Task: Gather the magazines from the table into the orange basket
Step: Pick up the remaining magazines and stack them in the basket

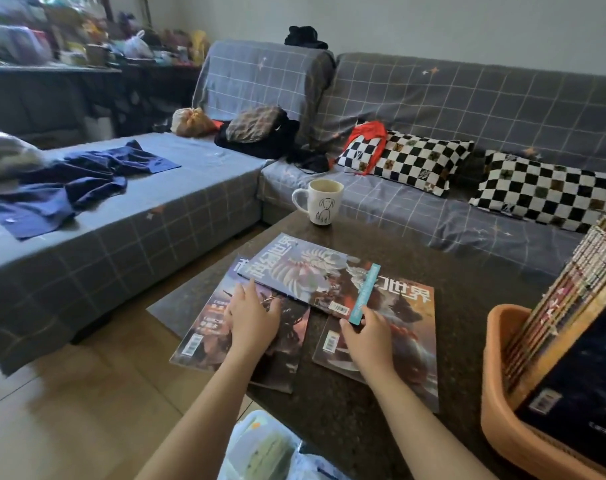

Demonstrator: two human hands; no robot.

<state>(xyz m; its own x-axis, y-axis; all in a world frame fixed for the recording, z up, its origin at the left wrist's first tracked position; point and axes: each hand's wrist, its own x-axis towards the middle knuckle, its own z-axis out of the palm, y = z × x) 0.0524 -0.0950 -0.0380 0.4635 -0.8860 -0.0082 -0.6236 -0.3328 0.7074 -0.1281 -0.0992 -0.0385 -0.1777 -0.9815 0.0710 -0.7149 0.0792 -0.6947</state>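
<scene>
Three magazines lie on the dark table [357, 403]. The top magazine [305, 271], with a white feathered cover and a teal strip, lies across the other two. My left hand [253, 317] touches its near left edge, fingers reaching under it, over the left magazine [211, 334]. My right hand [363, 334] grips its near right corner at the teal strip, above the right magazine [405, 327]. The orange basket [502, 403] stands at the table's right edge and holds several upright magazines [571, 306].
A white mug [320, 202] with a dog drawing stands at the table's far side. A grey checked sofa [433, 209] wraps round behind and to the left, with checkered pillows and blue cloth on it. A plastic bag [260, 448] sits on the floor by my left arm.
</scene>
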